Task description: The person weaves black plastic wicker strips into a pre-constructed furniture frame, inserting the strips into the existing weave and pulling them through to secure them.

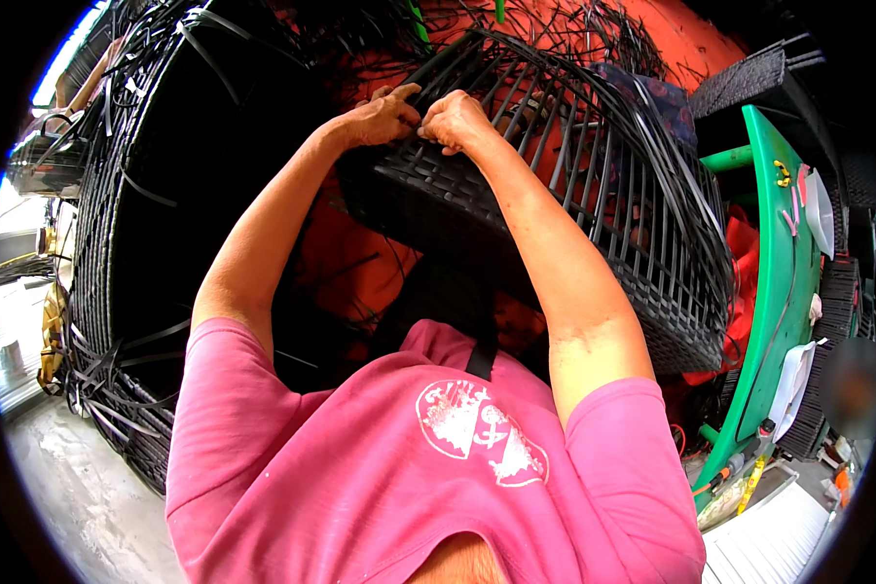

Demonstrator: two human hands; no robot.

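Note:
A black wicker-like piece [438, 185] of flat plastic strips lies across my front, with a tightly woven near side. Its long bars [579, 161] run open, without weave between them, and a bundle of loose strips [652, 146] hangs over it. My left hand [380, 117] rests at the piece's left end with bent, closed fingers. Close beside it, my right hand [455, 122] is pinched at the same edge. Whatever lies between the fingertips of either hand is too small and dark to make out.
To the left stands a large black woven piece [107, 263] with strip ends sticking out. Red sheeting [545, 44] strewn with strips spreads underneath and beyond. A green table top [764, 292] stands on edge at right, near a screwdriver [764, 433]. Grey floor [78, 467] shows lower left.

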